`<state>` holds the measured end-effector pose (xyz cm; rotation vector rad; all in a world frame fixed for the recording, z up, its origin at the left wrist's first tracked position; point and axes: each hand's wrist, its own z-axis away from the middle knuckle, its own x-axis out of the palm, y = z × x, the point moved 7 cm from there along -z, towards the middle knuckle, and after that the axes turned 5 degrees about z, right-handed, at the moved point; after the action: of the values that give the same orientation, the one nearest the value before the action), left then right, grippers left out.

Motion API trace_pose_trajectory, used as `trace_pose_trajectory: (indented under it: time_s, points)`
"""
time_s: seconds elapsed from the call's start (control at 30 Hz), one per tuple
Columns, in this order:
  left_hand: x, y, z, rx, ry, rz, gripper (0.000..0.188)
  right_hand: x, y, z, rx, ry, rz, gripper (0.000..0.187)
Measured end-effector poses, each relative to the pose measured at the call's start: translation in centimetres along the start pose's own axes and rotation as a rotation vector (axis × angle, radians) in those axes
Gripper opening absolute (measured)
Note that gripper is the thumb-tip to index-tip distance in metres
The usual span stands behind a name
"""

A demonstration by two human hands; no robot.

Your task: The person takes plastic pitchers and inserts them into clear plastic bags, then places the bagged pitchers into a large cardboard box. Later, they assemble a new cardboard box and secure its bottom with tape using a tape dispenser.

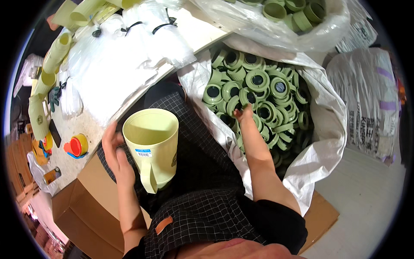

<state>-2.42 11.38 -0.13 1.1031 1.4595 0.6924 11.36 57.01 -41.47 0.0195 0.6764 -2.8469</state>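
Observation:
A tall pale green plastic jug (161, 146) rests on my lap, mouth up and tilted, with its handle toward me and a small blue and white label under the rim. Close along the jug's left side is my left hand (116, 153), fingers stretched and apart, not wrapped round it. My right hand (244, 113) reaches into a white woven sack (325, 108) full of green round lids (257, 80) with dark centres. Its bent fingertips are down among the lids, beside one green lid (233, 105); whether they grip it is hidden.
On the white table (97, 125) at left lie clear plastic bags (116, 56), a row of pale green jugs (39, 116) and a tape dispenser (76, 146). An open cardboard box (82, 216) stands below. Another bag of green parts (297, 19) is beyond; wrapped sacks (366, 99) stand right.

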Motion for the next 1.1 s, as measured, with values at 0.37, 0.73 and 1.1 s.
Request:
trace_pose_trajectory:
  time_s: [0.37,0.73,1.1]
  points:
    - [0.6,3.1,9.0,-0.117,-0.243,-0.259,0.091,-3.8,-7.8,11.4,-0.722,-0.184,0.218,0.03]
    - [-2.6,0.0,9.7,0.019,-0.112,0.179,0.031,14.7,1.3,52.2,-1.891,-1.647,1.091,0.062]
    - [-3.1,-1.2,11.8,-0.212,-0.197,0.251,0.045,10.4,2.5,52.1,-1.833,-1.586,1.165,0.059]
